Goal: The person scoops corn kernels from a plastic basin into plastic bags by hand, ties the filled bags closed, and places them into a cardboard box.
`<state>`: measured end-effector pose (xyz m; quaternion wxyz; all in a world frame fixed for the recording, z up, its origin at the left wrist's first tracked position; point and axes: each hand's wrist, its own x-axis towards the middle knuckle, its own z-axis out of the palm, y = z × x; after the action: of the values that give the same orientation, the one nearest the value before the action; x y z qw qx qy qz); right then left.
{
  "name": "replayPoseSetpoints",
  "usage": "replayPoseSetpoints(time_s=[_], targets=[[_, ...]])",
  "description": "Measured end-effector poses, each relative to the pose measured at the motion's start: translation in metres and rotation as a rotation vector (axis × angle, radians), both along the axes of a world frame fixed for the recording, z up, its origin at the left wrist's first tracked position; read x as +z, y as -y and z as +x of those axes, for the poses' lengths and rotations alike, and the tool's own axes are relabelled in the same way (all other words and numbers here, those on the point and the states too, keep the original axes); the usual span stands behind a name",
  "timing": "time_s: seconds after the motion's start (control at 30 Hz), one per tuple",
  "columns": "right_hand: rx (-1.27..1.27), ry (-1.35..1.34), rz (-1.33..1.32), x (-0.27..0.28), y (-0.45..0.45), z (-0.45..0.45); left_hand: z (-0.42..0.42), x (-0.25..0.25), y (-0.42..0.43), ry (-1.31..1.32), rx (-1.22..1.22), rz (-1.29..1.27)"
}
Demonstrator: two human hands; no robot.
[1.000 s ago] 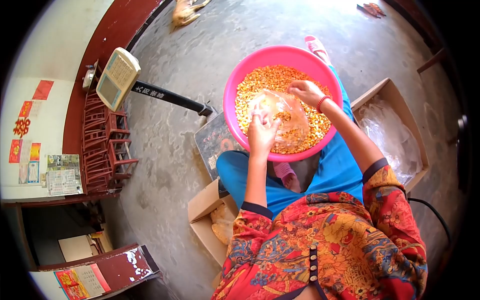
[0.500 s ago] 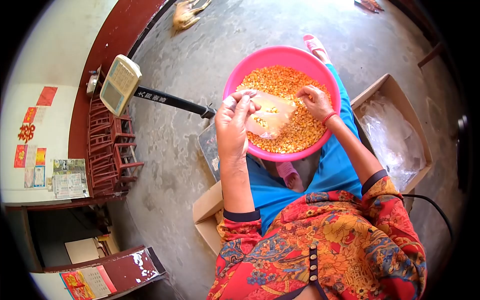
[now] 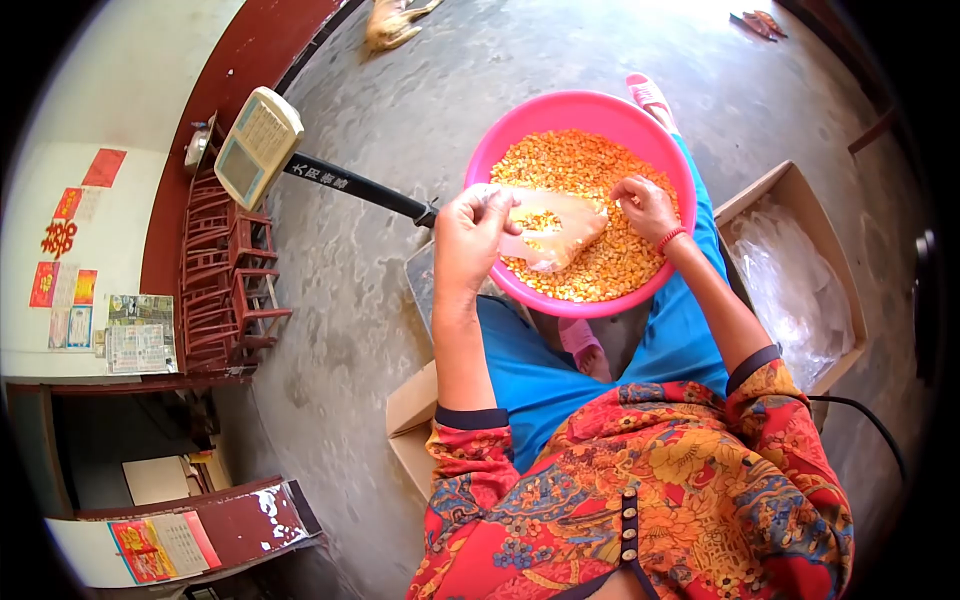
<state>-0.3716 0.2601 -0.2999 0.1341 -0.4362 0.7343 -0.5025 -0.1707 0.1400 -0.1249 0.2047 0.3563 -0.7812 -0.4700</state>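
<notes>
A pink basin (image 3: 483,165) full of orange-yellow corn kernels (image 3: 580,155) sits between my knees. Over its left side my left hand (image 3: 472,232) pinches the edge of a clear plastic bag (image 3: 572,225) between thumb and fingers. The bag hangs across the corn, and some kernels show in or through it. My right hand (image 3: 650,212), with a red cord at the wrist, is above the right part of the corn, close to the bag's far edge. Its fingers are bent and pressed together; what they hold is too small to tell.
A platform scale with a display head (image 3: 258,148) on a black post stands left of the basin. To my right is a cardboard box (image 3: 845,270) of clear plastic bags (image 3: 790,290). Another carton (image 3: 412,400) lies by my left leg. Stacked red stools (image 3: 215,270) stand by the wall.
The view has shifted slightly, so the basin and scale sit a little further right. My left hand still grips the bag, which looks more spread out. My right hand stays over the corn.
</notes>
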Motion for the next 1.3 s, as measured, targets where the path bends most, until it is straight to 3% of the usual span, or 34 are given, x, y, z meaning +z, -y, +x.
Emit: replayPoseSetpoints(time_s=[0.07, 0.23, 0.33, 0.43, 0.57, 0.8, 1.07, 1.2, 1.3], targets=[[0.008, 0.002, 0.000, 0.001, 0.000, 0.000, -0.004, 0.005, -0.001, -0.389, -0.066, 0.258], [0.003, -0.002, 0.006, 0.000, -0.001, 0.001, -0.006, 0.012, -0.003, -0.417, 0.011, 0.323], [0.006, -0.006, -0.012, -0.002, 0.001, 0.000, -0.002, -0.005, 0.002, -0.268, -0.036, 0.154], [0.013, 0.000, -0.013, -0.002, -0.001, 0.000, 0.004, -0.005, 0.000, 0.110, 0.091, -0.447], [0.017, 0.022, -0.008, -0.002, -0.001, 0.000, 0.015, 0.000, 0.004, 0.199, 0.094, -0.538], [0.005, 0.023, 0.015, -0.001, -0.001, 0.001, 0.030, 0.029, 0.022, -0.292, 0.222, -0.338], [0.013, 0.033, 0.002, 0.000, -0.001, 0.000, 0.107, 0.062, 0.090, -0.498, 0.498, -0.489], [0.017, 0.040, 0.018, 0.000, -0.002, 0.001, 0.144, 0.054, 0.117, -0.573, 0.595, -0.474], [0.014, 0.034, 0.018, -0.001, -0.001, 0.000, 0.171, 0.022, 0.141, -0.514, 0.688, -0.479]])
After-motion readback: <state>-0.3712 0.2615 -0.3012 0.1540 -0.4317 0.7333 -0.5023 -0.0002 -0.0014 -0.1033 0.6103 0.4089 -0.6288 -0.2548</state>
